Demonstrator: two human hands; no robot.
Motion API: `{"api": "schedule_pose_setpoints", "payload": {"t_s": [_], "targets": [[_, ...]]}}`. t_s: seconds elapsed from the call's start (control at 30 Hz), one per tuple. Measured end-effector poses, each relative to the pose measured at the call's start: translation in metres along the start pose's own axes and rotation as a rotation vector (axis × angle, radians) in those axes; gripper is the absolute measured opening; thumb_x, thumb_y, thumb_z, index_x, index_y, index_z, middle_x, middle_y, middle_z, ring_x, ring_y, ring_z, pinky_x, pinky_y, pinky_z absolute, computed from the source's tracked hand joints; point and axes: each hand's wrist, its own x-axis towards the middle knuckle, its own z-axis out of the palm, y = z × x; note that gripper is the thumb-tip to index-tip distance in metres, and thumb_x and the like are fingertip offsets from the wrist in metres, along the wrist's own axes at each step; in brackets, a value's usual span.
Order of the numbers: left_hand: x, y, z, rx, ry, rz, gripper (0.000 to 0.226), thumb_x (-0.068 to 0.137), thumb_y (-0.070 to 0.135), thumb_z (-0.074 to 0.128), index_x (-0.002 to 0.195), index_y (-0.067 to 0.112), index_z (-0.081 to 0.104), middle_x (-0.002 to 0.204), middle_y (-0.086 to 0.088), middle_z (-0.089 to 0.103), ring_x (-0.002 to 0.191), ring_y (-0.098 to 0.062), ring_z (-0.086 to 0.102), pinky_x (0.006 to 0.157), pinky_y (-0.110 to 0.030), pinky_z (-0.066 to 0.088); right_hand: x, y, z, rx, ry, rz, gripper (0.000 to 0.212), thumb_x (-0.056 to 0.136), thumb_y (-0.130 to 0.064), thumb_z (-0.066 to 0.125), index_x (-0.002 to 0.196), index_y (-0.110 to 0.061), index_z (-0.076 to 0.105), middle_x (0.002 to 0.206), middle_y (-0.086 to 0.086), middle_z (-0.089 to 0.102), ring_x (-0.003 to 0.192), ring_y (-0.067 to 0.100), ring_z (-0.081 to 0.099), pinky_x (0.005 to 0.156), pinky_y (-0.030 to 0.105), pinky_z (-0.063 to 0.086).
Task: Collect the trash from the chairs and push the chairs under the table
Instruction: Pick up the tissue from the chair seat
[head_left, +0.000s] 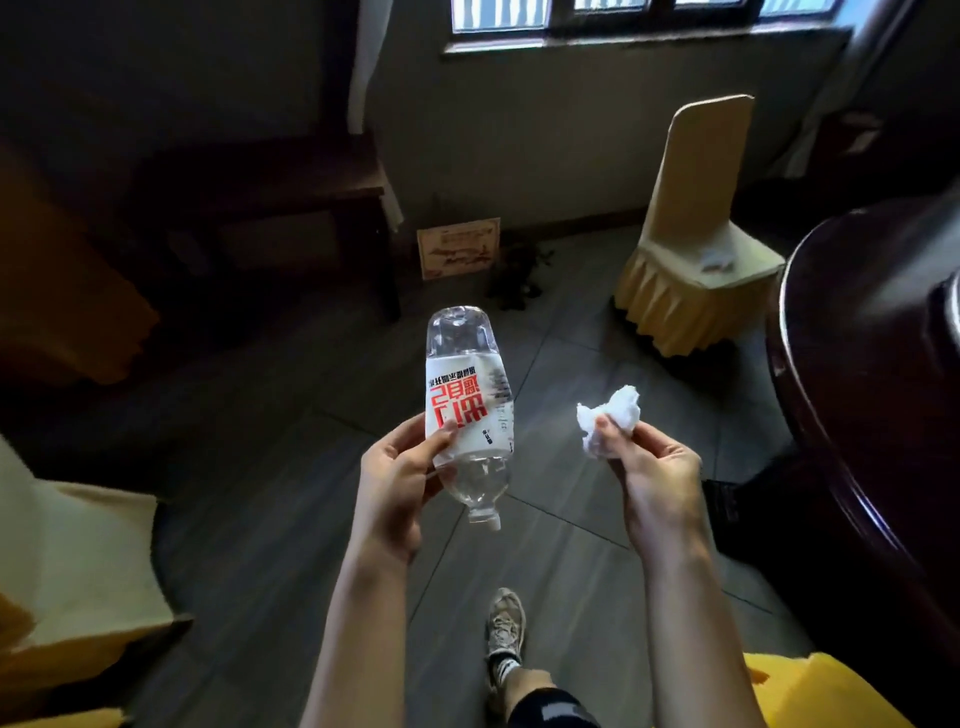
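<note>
Clear plastic bottle in my left hand, one white tissue ball pinched in my right hand.
I count two hands, both full. The bottle is upside down, cap end low. One yellow-covered chair stands by the far wall with one small scrap on its seat, near the dark round table.

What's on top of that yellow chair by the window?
On the seat of the yellow chair lies a small whitish scrap, probably crumpled paper or a wrapper. It is too blurred to tell exactly. The dark table covers the seat's right edge, so anything there is hidden.
</note>
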Motion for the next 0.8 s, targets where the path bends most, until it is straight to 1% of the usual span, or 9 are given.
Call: {"api": "schedule_pose_setpoints", "payload": {"t_s": [0.07,0.1,0.13,0.23,0.33,0.43,0.57,0.67,0.8], "targets": [[0.026,0.013,0.017,0.021,-0.019,0.013,0.022,0.091,0.011,0.071,0.112,0.011,0.076,0.106,-0.012,0.079,0.091,-0.022,0.076,0.069,-0.029,0.060,0.030,-0.010,0.010,0.044,0.022,0.007,0.009,0.088,-0.001,0.075,0.094,0.004,0.077,0.098,0.015,0.077,0.091,0.019,0.071,0.082,0.021,0.058],[0.043,0.021,0.030,0.024,-0.026,0.020,0.022,0.090,0.011,0.072,0.112,0.011,0.076,0.106,-0.012,0.079,0.093,-0.023,0.076,0.074,-0.033,0.061,0.050,-0.018,0.015,0.059,0.028,0.009,0.003,0.087,0.000,0.075,0.087,0.001,0.078,0.092,0.012,0.076,0.088,0.018,0.070,0.082,0.020,0.058],[0.060,0.028,0.042,0.027,-0.028,0.025,0.024,0.090,0.012,0.072,0.113,0.011,0.076,0.107,-0.012,0.079,0.096,-0.026,0.075,0.081,-0.038,0.059,0.067,-0.026,0.020,0.067,0.035,0.002,0.006,0.087,0.001,0.075,0.083,-0.002,0.078,0.089,0.010,0.073,0.084,0.017,0.068,0.081,0.021,0.058],[0.108,0.046,0.078,0.041,-0.040,0.047,0.026,0.089,0.013,0.074,0.115,0.009,0.076,0.108,-0.013,0.079,0.101,-0.030,0.074,0.090,-0.045,0.056,0.116,-0.046,0.030,0.139,0.063,-0.011,0.015,0.090,0.008,0.067,0.093,-0.004,0.077,0.086,0.005,0.078,0.073,0.013,0.071,0.073,0.020,0.059],[0.145,0.054,0.110,0.048,-0.078,0.048,0.024,0.089,0.011,0.072,0.113,0.008,0.076,0.108,-0.013,0.079,0.097,-0.027,0.075,0.078,-0.036,0.061,0.159,-0.056,0.030,0.176,0.134,-0.013,0.018,0.093,0.008,0.064,0.105,-0.002,0.073,0.082,0.004,0.079,0.067,0.011,0.073,0.064,0.017,0.058],[0.176,0.057,0.133,0.068,-0.141,0.024,0.025,0.088,0.012,0.073,0.112,0.009,0.077,0.107,-0.013,0.079,0.095,-0.026,0.076,0.069,-0.029,0.060,0.192,-0.058,0.027,0.187,0.198,0.006,0.018,0.095,0.006,0.062,0.107,-0.003,0.072,0.079,0.003,0.079,0.063,0.009,0.072,0.062,0.016,0.058],[0.230,0.064,0.161,0.076,-0.185,-0.015,0.027,0.087,0.012,0.074,0.114,0.008,0.076,0.108,-0.015,0.079,0.096,-0.027,0.075,0.072,-0.032,0.062,0.238,-0.061,0.031,0.208,0.301,0.002,0.017,0.095,0.005,0.063,0.108,-0.002,0.072,0.078,0.002,0.079,0.063,0.008,0.072,0.063,0.015,0.058],[0.277,0.075,0.183,0.082,-0.215,-0.037,0.031,0.084,0.014,0.075,0.114,0.008,0.076,0.106,-0.014,0.079,0.095,-0.027,0.076,0.076,-0.035,0.061,0.277,-0.068,0.044,0.213,0.358,-0.054,0.012,0.091,0.001,0.069,0.102,-0.002,0.074,0.078,0.001,0.079,0.067,0.007,0.073,0.065,0.015,0.058],[0.351,0.096,0.213,0.074,-0.277,-0.038,0.027,0.087,0.009,0.073,0.113,0.006,0.076,0.102,-0.013,0.080,0.086,-0.022,0.077,0.064,-0.028,0.061,0.338,-0.078,0.075,0.178,0.347,-0.125,0.012,0.080,0.000,0.080,0.091,-0.005,0.078,0.084,0.004,0.080,0.073,0.008,0.074,0.066,0.017,0.057]]}}
